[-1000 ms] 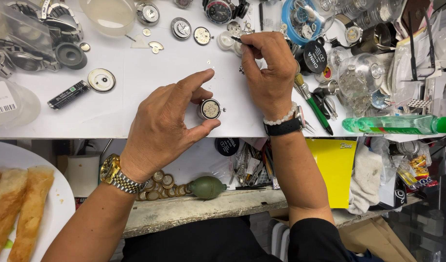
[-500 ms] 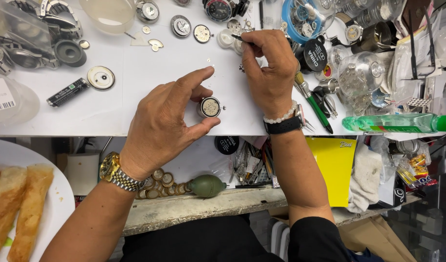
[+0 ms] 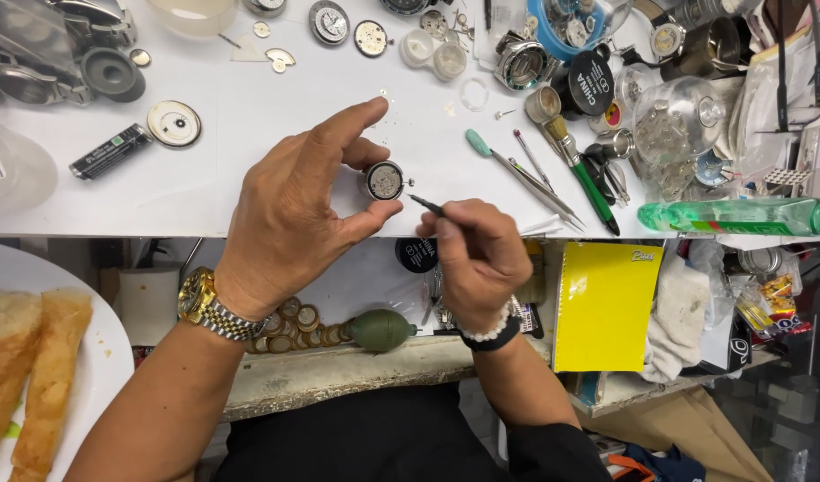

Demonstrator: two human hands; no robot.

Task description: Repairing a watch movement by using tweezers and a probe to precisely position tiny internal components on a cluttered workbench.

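Observation:
My left hand [image 3: 294, 205] pinches a small round watch movement [image 3: 384, 180] between thumb and fingers, just above the white bench top [image 3: 249, 170]. A gold wristwatch sits on that wrist. My right hand [image 3: 475, 250], with a bead bracelet and black band at the wrist, grips a thin dark pointed tool [image 3: 427, 205]. The tool's tip points toward the movement's right side and stops a little short of it.
Tweezers, a green-handled tool [image 3: 588, 183] and a teal-tipped stick lie right of my hands. Watch parts, cases and small containers crowd the back edge. A green bottle [image 3: 731, 217], a yellow notebook [image 3: 603, 303], a green blower bulb [image 3: 380, 329] and a white plate of food [image 3: 35, 357] surround the bench.
My right hand came back from the far parts pile toward me and now holds the thin tool by the movement. The left hand has turned the movement over.

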